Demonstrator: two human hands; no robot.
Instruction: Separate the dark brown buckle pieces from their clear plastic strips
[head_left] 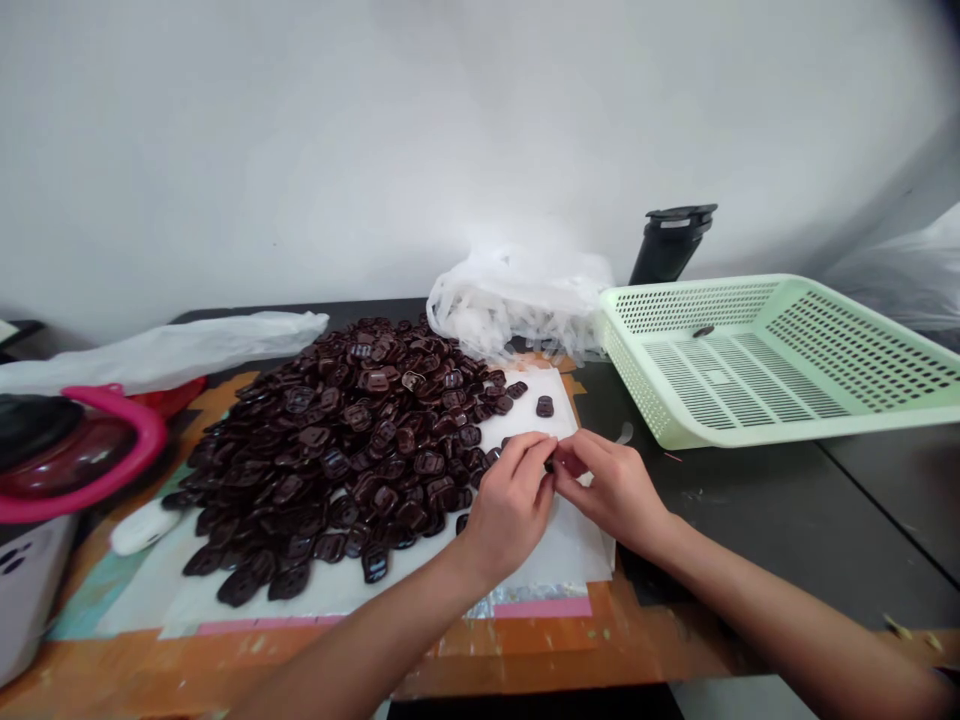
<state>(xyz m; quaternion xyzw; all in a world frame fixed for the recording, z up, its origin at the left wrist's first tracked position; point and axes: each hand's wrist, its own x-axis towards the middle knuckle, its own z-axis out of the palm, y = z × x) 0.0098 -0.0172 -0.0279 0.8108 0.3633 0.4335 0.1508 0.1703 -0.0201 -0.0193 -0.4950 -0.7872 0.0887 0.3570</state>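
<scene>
A large heap of glossy dark brown, flat slotted pieces (360, 440), looking like small plastic buckles, lies on white paper (536, 555). To the right of the heap, over the paper, my left hand (511, 500) and my right hand (611, 490) meet at the fingertips. Both pinch one small dark piece (550, 465), mostly covered by the fingers. A single loose brown piece (544, 406) rests on the paper just beyond my hands.
At the right stands a light green plastic basket (727, 437) with one dark piece (703, 331) inside. Behind are a white plastic bag (525, 290) and a black tumbler (673, 243). Leftward are a pink-handled pot (146, 440), a white mouse-shaped object (142, 525) and a phone (34, 590).
</scene>
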